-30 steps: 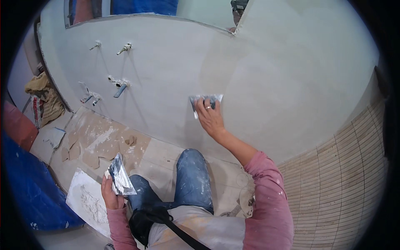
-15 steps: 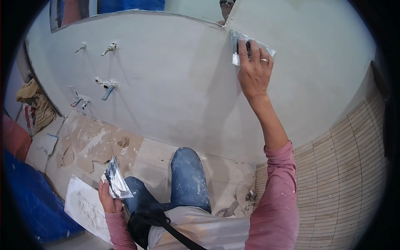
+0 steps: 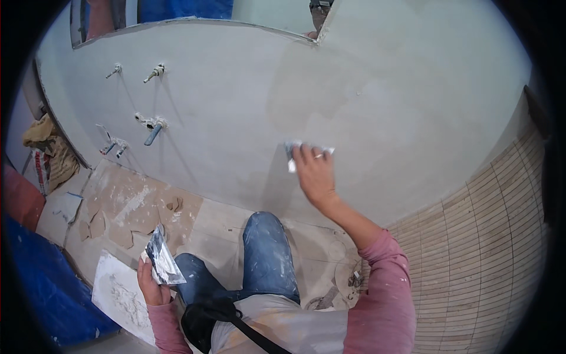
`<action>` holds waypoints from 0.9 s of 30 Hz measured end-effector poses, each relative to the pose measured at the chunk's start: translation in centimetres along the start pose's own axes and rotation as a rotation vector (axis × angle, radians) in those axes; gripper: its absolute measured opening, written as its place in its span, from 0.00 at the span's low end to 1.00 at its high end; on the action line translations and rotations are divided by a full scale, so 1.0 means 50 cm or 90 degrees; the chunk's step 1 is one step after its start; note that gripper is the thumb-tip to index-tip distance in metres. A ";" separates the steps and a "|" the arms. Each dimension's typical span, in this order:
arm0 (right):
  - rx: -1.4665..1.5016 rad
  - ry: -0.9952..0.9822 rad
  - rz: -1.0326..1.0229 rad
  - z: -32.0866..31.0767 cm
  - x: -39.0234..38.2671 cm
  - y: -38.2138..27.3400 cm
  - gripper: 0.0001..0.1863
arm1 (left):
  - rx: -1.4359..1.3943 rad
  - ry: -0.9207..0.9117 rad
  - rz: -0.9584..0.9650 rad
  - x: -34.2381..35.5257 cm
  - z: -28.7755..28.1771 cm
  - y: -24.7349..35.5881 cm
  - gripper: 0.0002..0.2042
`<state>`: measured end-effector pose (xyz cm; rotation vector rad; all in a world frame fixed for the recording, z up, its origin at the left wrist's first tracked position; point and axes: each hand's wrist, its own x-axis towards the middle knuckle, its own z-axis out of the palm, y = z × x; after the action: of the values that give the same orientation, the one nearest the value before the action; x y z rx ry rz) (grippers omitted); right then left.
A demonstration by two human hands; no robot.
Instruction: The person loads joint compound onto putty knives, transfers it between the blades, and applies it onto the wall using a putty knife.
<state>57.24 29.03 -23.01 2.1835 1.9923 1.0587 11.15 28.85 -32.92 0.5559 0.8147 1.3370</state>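
My right hand is closed on a flat metal putty spreader, whose blade lies against the pale grey wall a little right of the middle. The fingers hide its handle. At lower left, my left hand grips a second metal putty spreader, held beside my left knee and away from the wall. Its broad shiny blade points up and to the right, with white residue near the fingers. Darker, damp-looking patches mark the wall above and around the right spreader.
Pipe stubs stick out of the wall at left. Above runs the edge of an opening. A white board with powdery putty, torn cardboard, a blue sheet and sacks lie left. Narrow tiles cover the right.
My right hand and its spreader have moved down and left along the wall, from beside the opening's corner to lower on the surface. My left hand has barely shifted.
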 end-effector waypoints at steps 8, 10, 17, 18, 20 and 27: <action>-0.158 0.410 0.159 -0.249 0.191 0.210 0.27 | -0.009 -0.049 -0.025 0.008 -0.001 -0.028 0.15; -0.161 0.455 0.130 -0.250 0.218 0.233 0.27 | 0.002 -0.041 -0.025 0.005 0.016 -0.028 0.15; -0.169 0.401 0.078 -0.114 0.182 0.138 0.24 | 0.009 -0.022 -0.021 0.006 0.000 -0.021 0.15; -0.170 0.362 0.051 -0.087 0.163 0.114 0.25 | 0.012 -0.014 -0.016 0.004 0.003 -0.018 0.15; -0.182 0.296 0.015 -0.022 0.115 0.072 0.25 | 0.015 -0.011 -0.015 0.004 0.014 -0.016 0.15; -0.086 0.114 -0.067 0.098 -0.031 -0.011 0.27 | 0.018 -0.033 -0.020 -0.007 0.026 -0.014 0.14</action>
<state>59.11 29.84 -27.73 1.9573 2.0103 1.3738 12.60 28.53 -32.58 0.5956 0.7986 1.2795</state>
